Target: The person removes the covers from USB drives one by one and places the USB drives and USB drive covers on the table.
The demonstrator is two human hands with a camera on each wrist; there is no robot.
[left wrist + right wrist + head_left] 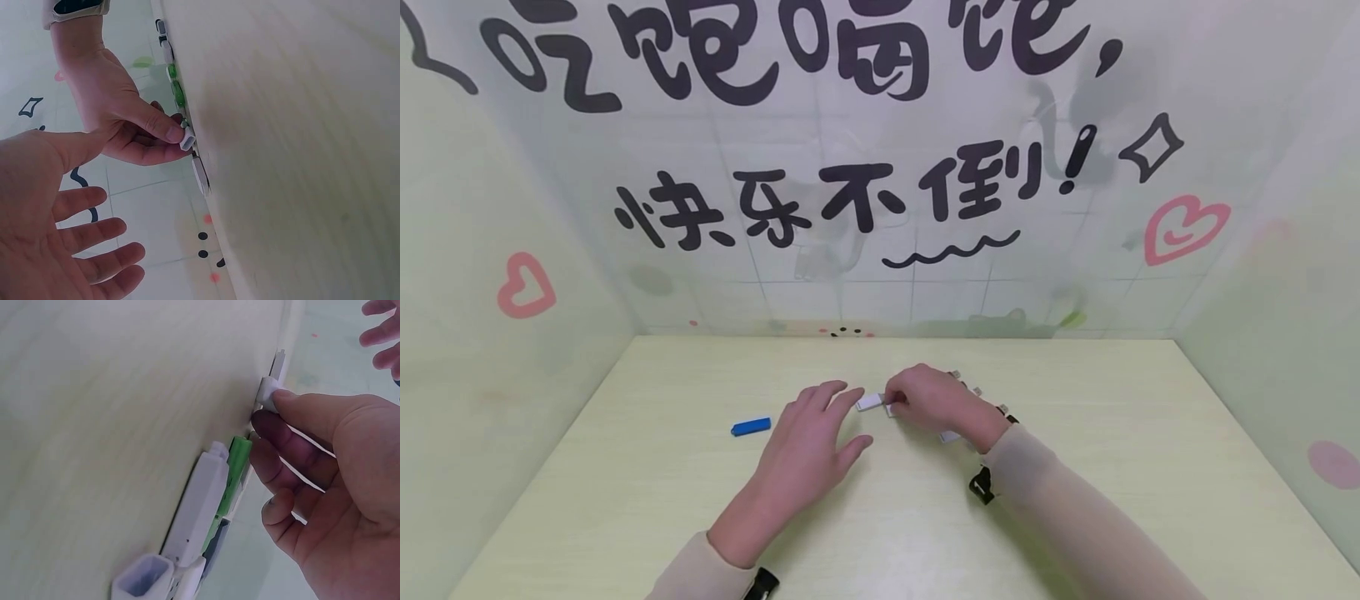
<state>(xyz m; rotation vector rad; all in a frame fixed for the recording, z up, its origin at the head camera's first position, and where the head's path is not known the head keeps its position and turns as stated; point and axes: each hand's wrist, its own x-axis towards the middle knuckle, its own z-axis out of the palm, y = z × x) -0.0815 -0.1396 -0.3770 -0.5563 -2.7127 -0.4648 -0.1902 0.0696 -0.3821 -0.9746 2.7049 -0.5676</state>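
My right hand (932, 400) pinches a small white cap (267, 392) between thumb and fingertips, low over the table. In the left wrist view this cap (187, 139) shows a hollow end. Just beyond it lies a white USB stick (869, 402) with its metal plug toward the right hand. My left hand (808, 442) hovers with fingers spread, near that stick's left end, and holds nothing. Left of the left hand lies a blue USB stick (751, 427). Beside the right hand in the right wrist view are another white USB stick (197, 503) and a green one (236, 459).
Several USB plugs (977, 391) show behind the right hand and wrist, which partly cover their sticks. A loose white cap (145, 578) lies close to the nearer white stick. Printed walls enclose the pale table (647, 467) at the back and both sides.
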